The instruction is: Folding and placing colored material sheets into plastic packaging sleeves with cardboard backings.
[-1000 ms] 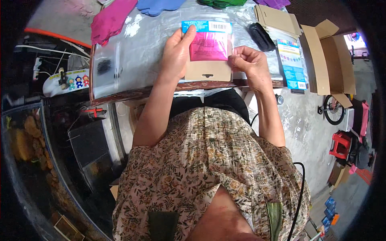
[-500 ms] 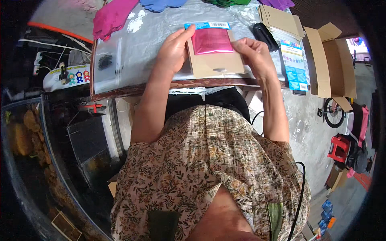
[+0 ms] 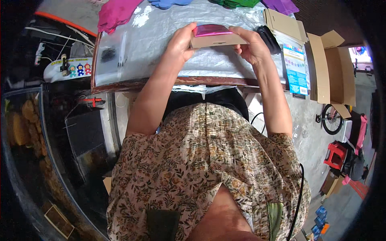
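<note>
Above the table (image 3: 120, 82), left hand (image 3: 181, 42), right hand (image 3: 251, 48), gripping cardboard-backed pink packet (image 3: 215, 36)

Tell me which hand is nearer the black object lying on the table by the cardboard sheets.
Right. The right hand grips the right end of the brown card packet, just beside the black object. The left hand holds the packet's far end, farther away.

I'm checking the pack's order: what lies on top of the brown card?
A shiny pink packet lies on the brown card, held between left hand and right hand. Anything under the card is hidden.
</note>
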A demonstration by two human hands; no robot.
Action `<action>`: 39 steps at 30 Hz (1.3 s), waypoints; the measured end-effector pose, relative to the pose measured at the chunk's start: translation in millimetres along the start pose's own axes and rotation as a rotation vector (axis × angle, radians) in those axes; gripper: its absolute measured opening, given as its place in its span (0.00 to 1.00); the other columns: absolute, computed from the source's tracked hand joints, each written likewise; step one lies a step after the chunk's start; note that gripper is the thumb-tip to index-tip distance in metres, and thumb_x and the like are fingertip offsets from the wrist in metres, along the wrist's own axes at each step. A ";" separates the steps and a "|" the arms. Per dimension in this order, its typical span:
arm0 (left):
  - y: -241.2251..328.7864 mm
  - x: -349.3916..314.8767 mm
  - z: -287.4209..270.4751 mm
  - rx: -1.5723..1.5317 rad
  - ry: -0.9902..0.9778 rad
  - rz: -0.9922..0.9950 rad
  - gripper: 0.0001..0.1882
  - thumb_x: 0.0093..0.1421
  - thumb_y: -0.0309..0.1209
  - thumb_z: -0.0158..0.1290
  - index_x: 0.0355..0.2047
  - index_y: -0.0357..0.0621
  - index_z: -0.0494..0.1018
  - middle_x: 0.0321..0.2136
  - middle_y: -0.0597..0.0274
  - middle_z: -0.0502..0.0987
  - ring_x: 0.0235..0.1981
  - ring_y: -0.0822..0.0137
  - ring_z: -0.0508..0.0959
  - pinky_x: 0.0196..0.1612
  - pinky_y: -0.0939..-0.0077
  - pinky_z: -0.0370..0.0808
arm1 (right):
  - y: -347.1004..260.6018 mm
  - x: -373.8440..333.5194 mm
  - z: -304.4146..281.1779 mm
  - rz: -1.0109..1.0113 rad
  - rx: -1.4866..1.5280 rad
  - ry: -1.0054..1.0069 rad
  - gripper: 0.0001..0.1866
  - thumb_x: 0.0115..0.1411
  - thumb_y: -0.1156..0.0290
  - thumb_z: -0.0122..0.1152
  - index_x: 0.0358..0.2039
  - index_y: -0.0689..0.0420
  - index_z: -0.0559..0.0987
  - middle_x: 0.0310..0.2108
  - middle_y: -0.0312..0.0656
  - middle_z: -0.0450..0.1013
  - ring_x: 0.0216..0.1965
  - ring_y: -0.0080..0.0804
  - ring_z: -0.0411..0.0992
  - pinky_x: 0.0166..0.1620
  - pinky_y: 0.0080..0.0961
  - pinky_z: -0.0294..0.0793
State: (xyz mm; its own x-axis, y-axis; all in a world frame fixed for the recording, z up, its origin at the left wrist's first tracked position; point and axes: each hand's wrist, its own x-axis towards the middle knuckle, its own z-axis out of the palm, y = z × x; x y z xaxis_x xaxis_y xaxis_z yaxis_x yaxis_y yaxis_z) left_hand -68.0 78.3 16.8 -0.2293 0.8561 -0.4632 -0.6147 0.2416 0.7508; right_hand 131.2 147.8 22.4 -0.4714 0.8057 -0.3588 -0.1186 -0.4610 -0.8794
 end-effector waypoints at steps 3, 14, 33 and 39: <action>-3.0 9.2 -7.0 -0.111 -0.025 -0.026 0.14 0.71 0.36 0.48 0.47 0.35 0.68 0.39 0.53 0.75 0.31 0.65 0.78 0.31 0.72 0.76 | 3.6 6.7 -2.4 0.062 0.186 -0.049 0.12 0.61 0.66 0.65 0.36 0.64 0.82 0.21 0.40 0.75 0.16 0.23 0.70 0.16 0.17 0.69; -5.6 12.6 -9.4 -0.202 -0.007 -0.065 0.13 0.69 0.31 0.50 0.46 0.34 0.65 0.37 0.53 0.73 0.29 0.67 0.77 0.25 0.79 0.74 | -6.5 7.1 12.0 -0.025 -0.018 0.016 0.16 0.60 0.63 0.65 0.41 0.63 0.80 0.23 0.37 0.72 0.18 0.22 0.68 0.19 0.19 0.64; 25.8 0.2 -15.8 0.256 -0.546 0.152 0.15 0.71 0.34 0.52 0.50 0.36 0.73 0.43 0.62 0.80 0.43 0.74 0.80 0.50 0.76 0.76 | 15.6 -28.7 3.3 -0.386 -0.059 0.193 0.11 0.64 0.64 0.66 0.38 0.60 0.83 0.29 0.31 0.77 0.26 0.17 0.72 0.33 0.17 0.73; 26.8 2.8 -3.2 0.273 -0.383 0.220 0.14 0.71 0.36 0.52 0.46 0.37 0.75 0.39 0.66 0.80 0.36 0.78 0.78 0.42 0.78 0.76 | 19.4 -40.0 -7.1 -0.412 -0.058 0.167 0.10 0.64 0.68 0.66 0.38 0.62 0.84 0.31 0.35 0.79 0.30 0.17 0.74 0.35 0.18 0.74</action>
State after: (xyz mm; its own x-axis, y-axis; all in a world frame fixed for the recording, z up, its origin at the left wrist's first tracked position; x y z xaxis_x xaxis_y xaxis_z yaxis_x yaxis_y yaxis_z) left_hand -87.5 85.7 34.1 -0.0067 0.9936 -0.1132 -0.3520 0.1036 0.9303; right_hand 154.0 109.3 17.5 -0.2471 0.9689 -0.0158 -0.2156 -0.0708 -0.9739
